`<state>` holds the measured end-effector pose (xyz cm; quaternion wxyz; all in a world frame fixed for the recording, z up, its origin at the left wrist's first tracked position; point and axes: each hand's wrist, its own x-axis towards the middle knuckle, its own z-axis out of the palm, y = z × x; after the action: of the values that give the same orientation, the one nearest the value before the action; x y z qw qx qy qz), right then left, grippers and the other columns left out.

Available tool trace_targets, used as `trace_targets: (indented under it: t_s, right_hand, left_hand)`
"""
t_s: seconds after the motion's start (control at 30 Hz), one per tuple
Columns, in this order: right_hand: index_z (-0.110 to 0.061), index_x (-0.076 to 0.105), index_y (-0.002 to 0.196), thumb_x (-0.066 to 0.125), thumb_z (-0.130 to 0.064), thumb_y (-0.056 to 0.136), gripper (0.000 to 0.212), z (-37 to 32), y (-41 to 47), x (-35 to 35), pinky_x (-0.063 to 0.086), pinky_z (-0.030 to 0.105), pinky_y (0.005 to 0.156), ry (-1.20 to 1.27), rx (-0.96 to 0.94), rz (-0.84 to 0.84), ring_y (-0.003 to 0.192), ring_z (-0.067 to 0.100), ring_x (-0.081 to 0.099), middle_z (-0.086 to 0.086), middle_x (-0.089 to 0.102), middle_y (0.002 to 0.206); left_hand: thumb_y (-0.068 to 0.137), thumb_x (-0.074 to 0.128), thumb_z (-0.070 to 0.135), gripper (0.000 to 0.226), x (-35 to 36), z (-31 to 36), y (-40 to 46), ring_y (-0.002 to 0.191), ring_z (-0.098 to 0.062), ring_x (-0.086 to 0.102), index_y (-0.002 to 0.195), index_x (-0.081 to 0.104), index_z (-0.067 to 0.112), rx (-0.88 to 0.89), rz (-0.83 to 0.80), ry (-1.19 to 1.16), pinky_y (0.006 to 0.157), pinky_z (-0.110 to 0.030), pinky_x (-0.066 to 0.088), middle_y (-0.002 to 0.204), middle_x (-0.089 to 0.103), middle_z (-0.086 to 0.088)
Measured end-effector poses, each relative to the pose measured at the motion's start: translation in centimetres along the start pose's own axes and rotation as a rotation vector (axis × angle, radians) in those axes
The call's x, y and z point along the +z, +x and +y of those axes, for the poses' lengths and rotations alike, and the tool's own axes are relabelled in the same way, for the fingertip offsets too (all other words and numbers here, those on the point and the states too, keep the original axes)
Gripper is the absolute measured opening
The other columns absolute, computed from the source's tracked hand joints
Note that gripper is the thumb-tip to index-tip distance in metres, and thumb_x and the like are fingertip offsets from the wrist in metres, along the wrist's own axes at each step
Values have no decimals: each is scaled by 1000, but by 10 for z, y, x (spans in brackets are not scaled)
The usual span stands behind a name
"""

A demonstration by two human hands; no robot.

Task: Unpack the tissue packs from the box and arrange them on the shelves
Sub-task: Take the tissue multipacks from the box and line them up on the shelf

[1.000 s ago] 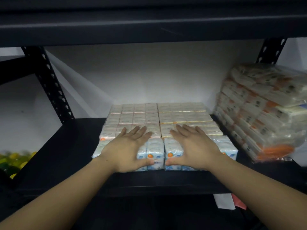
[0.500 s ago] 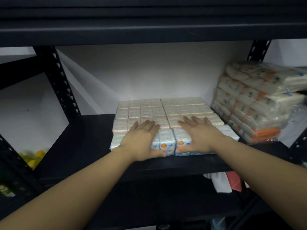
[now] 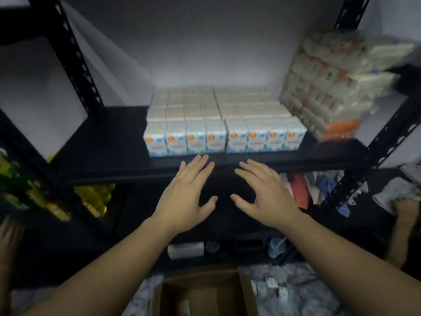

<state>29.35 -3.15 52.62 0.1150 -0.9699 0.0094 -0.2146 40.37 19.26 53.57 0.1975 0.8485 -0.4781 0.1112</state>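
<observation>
A flat block of white-and-blue tissue packs (image 3: 224,124) with orange dots lies in rows on the black shelf (image 3: 109,137). My left hand (image 3: 184,197) and my right hand (image 3: 265,195) hover in front of the shelf's front edge, below the packs, fingers spread and holding nothing. Neither hand touches the packs. The brown cardboard box (image 3: 205,295) stands open on the floor between my forearms, its inside dark.
A tall stack of plastic-wrapped tissue bundles (image 3: 337,87) leans at the shelf's right end. Black perforated uprights (image 3: 77,62) frame the shelf. Yellow bottles (image 3: 95,199) sit lower left. Another person's hand (image 3: 405,210) holds a package at far right; loose packs (image 3: 278,288) lie on the floor.
Both hands have lifted off the tissue packs and drawn back toward me, below the shelf edge. The view has tilted down, bringing the box and lower shelves into sight.
</observation>
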Motion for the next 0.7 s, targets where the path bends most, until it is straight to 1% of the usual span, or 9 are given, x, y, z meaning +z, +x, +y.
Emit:
trace_targets:
  t_s: [0.1, 0.2, 0.27, 0.33, 0.37, 0.43, 0.5, 0.6, 0.7]
  right_hand:
    - [-22, 55, 148, 62, -55, 95, 63, 2, -51, 32, 30, 42, 123, 80, 52, -130, 150, 16, 33, -4, 49, 156]
    - [-23, 55, 147, 63, -52, 95, 61, 7, -107, 70, 35, 41, 120, 152, 126, -258, 148, 15, 37, -5, 51, 153]
    - [-22, 56, 146, 63, -51, 94, 60, 11, -144, 99, 39, 41, 116, 194, 178, -343, 144, 16, 41, -4, 53, 151]
    - [-19, 58, 145, 62, -50, 92, 62, 15, -182, 128, 44, 43, 112, 224, 215, -437, 139, 20, 47, -1, 57, 147]
    - [-19, 58, 144, 63, -50, 91, 62, 17, -200, 143, 45, 41, 111, 230, 236, -487, 136, 22, 49, 0, 59, 144]
    - [-19, 59, 143, 69, -48, 88, 62, 18, -233, 171, 44, 34, 108, 246, 301, -579, 133, 23, 52, 2, 61, 142]
    - [-19, 60, 141, 71, -48, 88, 62, 18, -262, 200, 46, 35, 104, 279, 377, -647, 130, 25, 55, 3, 63, 139]
    - [-19, 54, 147, 70, -49, 90, 66, 21, -293, 245, 46, 40, 107, 297, 464, -717, 133, 28, 50, 5, 59, 143]
    - [-17, 50, 149, 73, -49, 88, 72, 29, -308, 298, 44, 42, 111, 269, 483, -734, 137, 30, 46, 9, 55, 146]
  left_hand:
    - [98, 63, 49, 82, 43, 14, -51, 160, -12, 9, 165, 27, 18, -118, -115, -31, 127, -30, -5, 172, 19, 2]
    - [99, 62, 50, 80, 93, 19, -108, 159, -16, 14, 165, 27, 20, -258, -231, -109, 127, -30, -2, 172, 22, 0]
    - [99, 63, 50, 78, 123, 20, -147, 158, -19, 20, 164, 31, 21, -346, -316, -148, 128, -31, 6, 170, 27, 0]
    - [97, 67, 47, 76, 152, 20, -184, 153, -23, 31, 161, 37, 21, -439, -398, -174, 126, -34, 22, 166, 36, -2]
    - [95, 68, 46, 74, 165, 19, -202, 149, -25, 38, 159, 41, 20, -479, -438, -180, 123, -36, 30, 161, 42, -4]
    - [91, 68, 48, 72, 193, 16, -237, 139, -28, 49, 153, 48, 18, -568, -524, -196, 115, -38, 40, 150, 53, -6]
    - [91, 69, 48, 69, 219, 11, -266, 133, -28, 53, 150, 51, 17, -660, -580, -231, 108, -35, 43, 143, 56, -5]
    - [91, 72, 45, 66, 257, -2, -297, 126, -26, 54, 147, 51, 17, -763, -626, -253, 99, -33, 46, 136, 55, -5]
    - [92, 73, 44, 67, 305, -20, -322, 125, -29, 51, 148, 47, 17, -892, -664, -278, 99, -36, 46, 135, 52, -6]
